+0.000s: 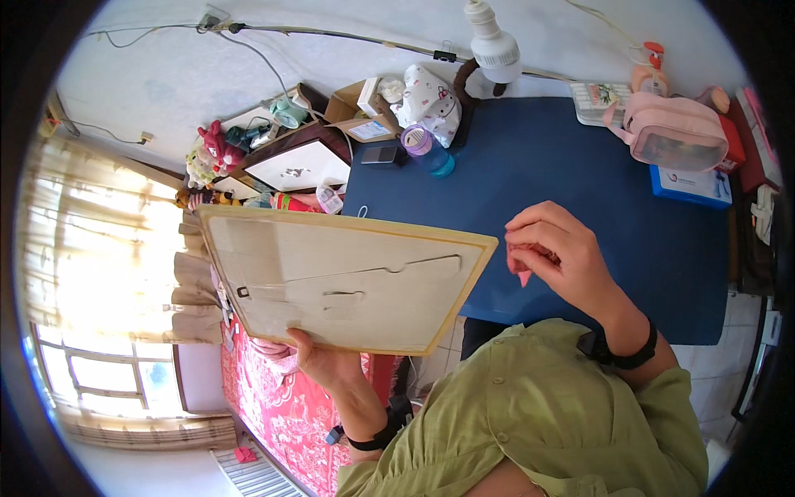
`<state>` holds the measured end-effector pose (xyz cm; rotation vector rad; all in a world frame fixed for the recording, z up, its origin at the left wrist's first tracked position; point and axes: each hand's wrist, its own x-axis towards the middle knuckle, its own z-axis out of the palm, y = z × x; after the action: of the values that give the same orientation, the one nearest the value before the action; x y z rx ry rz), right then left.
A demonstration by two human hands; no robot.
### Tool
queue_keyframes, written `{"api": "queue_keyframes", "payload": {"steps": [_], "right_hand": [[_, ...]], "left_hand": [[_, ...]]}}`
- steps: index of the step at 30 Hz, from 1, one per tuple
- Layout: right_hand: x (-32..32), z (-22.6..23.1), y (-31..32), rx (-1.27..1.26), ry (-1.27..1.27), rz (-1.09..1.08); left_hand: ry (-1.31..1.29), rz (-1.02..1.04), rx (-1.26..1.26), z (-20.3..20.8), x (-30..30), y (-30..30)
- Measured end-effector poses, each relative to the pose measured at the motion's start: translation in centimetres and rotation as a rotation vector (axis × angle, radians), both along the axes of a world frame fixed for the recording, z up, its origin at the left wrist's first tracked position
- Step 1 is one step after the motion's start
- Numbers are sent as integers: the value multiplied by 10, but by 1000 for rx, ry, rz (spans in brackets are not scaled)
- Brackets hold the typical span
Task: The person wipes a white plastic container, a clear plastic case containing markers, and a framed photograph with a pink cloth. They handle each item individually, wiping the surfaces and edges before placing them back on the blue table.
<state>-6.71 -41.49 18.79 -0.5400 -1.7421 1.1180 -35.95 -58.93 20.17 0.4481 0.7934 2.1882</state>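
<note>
My left hand (319, 360) grips the lower edge of a framed board (331, 277), thumb over its face and the other fingers hidden behind it. The board is a large flat rectangle with a pale, worn face and a yellow rim. A cut line, a small slit and a dark ring mark that face. It is held up tilted, between me and the blue table (538, 166). Just right of the board's corner, apart from it, my right hand (559, 253) has its fingers curled together round a small pink piece (524, 277), whose tip sticks out below. What the piece is made of cannot be told.
On the table stand a blue-purple bottle (429, 151), a white bulb lamp (494, 50), a pink pouch (675, 131) and a blue box (691, 184). A cluttered shelf (298, 166) lies beyond the board. A bed with a red patterned cover (290, 422) is at the lower left.
</note>
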Motion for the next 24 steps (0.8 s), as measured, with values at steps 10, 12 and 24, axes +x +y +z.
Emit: {"api": "queue_keyframes", "payload": {"steps": [10,12,24], "right_hand": [[-6,23,-7,-270,60,378],[-7,19,-6,-429,25,319],[43,2,33,-549,89,284]], "left_hand": [[-283,-176,156,-12,28,22],[-125,-77,-21,-10,40,25],[190,-365,-51,9,5,16]]}}
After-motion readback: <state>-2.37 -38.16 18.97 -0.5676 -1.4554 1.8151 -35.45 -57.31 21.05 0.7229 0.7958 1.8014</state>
